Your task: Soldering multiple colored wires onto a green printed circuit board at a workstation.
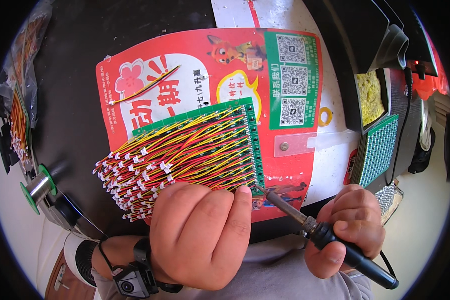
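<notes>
My right hand (347,227) is wrapped round the black handle of a soldering iron (287,206). Its tip reaches the lower right corner of a green circuit board (258,162), close to my left fingertips. Rows of red, yellow and black wires (200,145) cover the board and end in small white connectors (144,176) on the left. My left hand (200,232) is closed at the board's near edge, fingers bent and pressed together. Whatever it pinches is hidden by the fingers. A wristband with a small camera (130,281) sits on my left wrist.
Under the board lies a red printed sheet (295,150). A loose wire (147,86) rests on it. Left are a solder spool (39,189) and bagged wires (22,95). A yellow sponge (369,97), a stack of green boards (381,150) and a yellow ring (325,116) lie right.
</notes>
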{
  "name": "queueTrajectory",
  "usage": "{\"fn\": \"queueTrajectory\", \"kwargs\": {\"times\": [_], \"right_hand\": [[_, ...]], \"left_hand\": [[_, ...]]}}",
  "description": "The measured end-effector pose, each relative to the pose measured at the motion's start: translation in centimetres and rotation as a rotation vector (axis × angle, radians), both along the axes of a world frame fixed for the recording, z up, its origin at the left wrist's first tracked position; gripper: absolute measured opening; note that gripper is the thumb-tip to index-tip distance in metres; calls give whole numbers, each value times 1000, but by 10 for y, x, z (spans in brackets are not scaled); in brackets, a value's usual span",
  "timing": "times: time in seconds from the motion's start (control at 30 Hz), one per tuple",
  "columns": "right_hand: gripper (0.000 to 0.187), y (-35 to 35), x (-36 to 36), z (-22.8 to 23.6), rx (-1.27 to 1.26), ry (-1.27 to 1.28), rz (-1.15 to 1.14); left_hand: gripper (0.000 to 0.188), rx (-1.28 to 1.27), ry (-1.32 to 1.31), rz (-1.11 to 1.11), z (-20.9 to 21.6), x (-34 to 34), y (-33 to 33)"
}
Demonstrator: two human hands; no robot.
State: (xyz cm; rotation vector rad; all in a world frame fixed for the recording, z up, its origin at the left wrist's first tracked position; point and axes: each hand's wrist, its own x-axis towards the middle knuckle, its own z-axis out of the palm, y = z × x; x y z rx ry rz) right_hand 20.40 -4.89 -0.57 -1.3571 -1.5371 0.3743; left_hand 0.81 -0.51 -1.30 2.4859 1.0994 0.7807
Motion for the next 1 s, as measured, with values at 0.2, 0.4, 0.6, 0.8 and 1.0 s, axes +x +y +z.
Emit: {"fn": "queueTrajectory", "kwargs": {"times": [0.2, 0.4, 0.6, 0.8, 1.0], "right_hand": [[31, 1, 5, -1, 82, 53, -7], [40, -1, 22, 5, 146, 45, 142], [33, 13, 22, 31, 220, -140, -107], [40, 65, 17, 42, 283, -674, -230], [36, 65, 21, 34, 382, -591, -236]], "left_hand": [[21, -13, 6, 18, 3, 0, 0], [17, -75, -48, -12, 8, 3, 3], [19, -82, -92, 5, 8, 1, 2], [18, -125, -78, 7, 12, -5, 2], [20, -115, -68, -25, 16, -4, 3]]}}
